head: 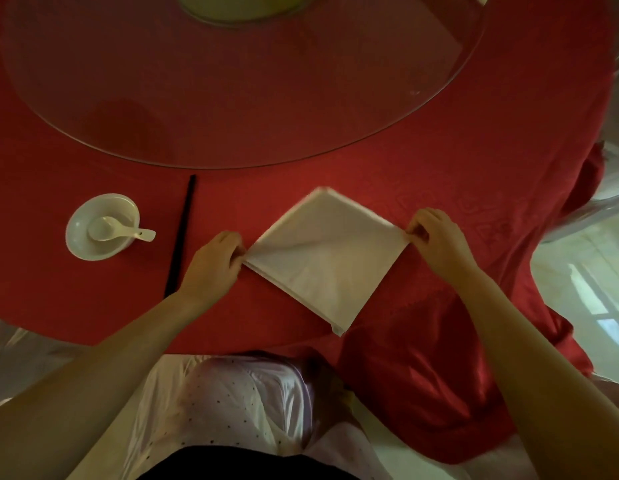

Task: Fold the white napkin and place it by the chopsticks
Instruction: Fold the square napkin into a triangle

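White cloth sits at the centre of the frame: the napkin lies folded into a square, turned like a diamond on the red tablecloth. Your left hand pinches its left corner, fingers closed on the layered edge. Your right hand pinches the right corner the same way. Left of your left hand, the black chopsticks lie nearly upright in the frame, apart from the napkin. Further left a white bowl holds a white spoon, its handle resting over the rim. A glass turntable fills the upper part of the frame.
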`<move>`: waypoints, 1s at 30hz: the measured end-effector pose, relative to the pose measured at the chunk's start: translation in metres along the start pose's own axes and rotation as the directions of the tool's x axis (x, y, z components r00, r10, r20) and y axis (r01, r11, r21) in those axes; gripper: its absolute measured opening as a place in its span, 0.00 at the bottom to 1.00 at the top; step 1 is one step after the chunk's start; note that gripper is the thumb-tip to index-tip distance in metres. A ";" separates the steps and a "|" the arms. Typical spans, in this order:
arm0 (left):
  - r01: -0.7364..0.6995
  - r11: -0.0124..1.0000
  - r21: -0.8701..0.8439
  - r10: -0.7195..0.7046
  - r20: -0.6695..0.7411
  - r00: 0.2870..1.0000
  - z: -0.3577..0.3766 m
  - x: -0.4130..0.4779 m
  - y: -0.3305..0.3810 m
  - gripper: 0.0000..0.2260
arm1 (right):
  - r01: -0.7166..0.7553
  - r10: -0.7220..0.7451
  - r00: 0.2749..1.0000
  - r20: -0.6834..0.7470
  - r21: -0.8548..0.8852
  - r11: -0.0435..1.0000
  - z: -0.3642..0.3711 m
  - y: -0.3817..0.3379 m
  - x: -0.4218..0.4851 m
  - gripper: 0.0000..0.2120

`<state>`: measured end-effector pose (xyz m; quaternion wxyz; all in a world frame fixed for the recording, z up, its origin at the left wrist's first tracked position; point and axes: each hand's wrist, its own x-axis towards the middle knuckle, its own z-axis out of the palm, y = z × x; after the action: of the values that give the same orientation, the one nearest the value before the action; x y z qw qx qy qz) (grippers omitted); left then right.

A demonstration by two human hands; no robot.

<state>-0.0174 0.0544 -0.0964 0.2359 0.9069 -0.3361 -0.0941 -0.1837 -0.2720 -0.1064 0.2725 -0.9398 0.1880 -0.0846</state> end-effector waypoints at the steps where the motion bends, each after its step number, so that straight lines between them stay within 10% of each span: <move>1: -0.041 0.999 0.015 0.042 -0.019 0.999 0.002 -0.003 -0.002 0.06 | 0.017 -0.017 1.000 -0.012 -0.005 1.000 0.000 0.001 -0.004 0.05; 30: -0.228 0.938 0.261 0.256 -0.076 0.964 0.010 -0.012 0.002 0.09 | -0.038 0.040 0.995 -0.092 0.022 0.999 0.005 0.004 -0.006 0.04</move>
<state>-0.0305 0.0577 -0.1038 0.1476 0.8848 -0.4410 0.0280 -0.1889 -0.2707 -0.1127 0.2747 -0.9282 0.2179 -0.1245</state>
